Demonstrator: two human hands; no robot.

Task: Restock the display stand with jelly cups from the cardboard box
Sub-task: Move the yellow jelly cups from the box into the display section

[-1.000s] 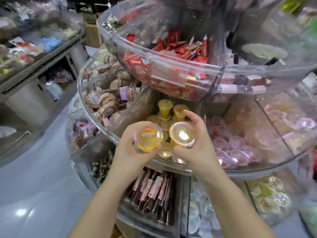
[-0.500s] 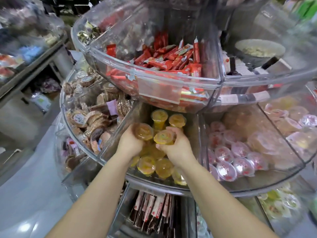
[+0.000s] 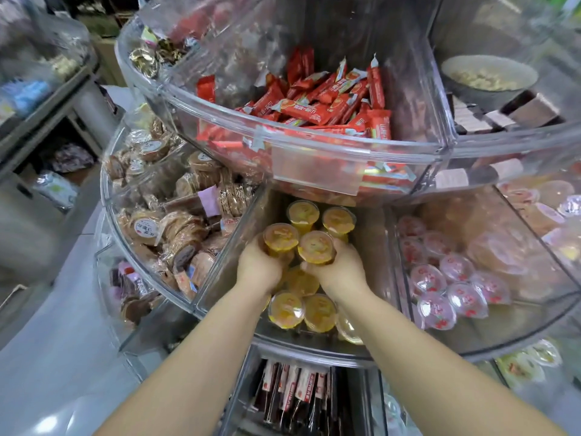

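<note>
Both my hands reach into the middle-tier wedge compartment [image 3: 229,262] of a clear round display stand. My left hand [image 3: 259,267] grips an orange jelly cup [image 3: 280,239], held upright. My right hand [image 3: 341,270] grips a second orange jelly cup [image 3: 316,247] right beside it. Two more orange cups [image 3: 303,213] stand stacked at the back of the compartment under the upper tier. Several orange cups [image 3: 286,308] lie below my wrists near the front wall. The cardboard box is out of view.
The upper tier [image 3: 314,162] holds red wrapped bars and overhangs the compartment. Wrapped round cakes [image 3: 147,226] fill the wedge to the left, pink jelly cups [image 3: 437,309] the wedge to the right. A lower tier holds dark stick packets [image 3: 292,394]. A grey shelf unit [image 3: 41,99] stands at left.
Both hands have carried their cups from outside the stand's front wall into the compartment, and now hold them deeper, over the cups lying there.
</note>
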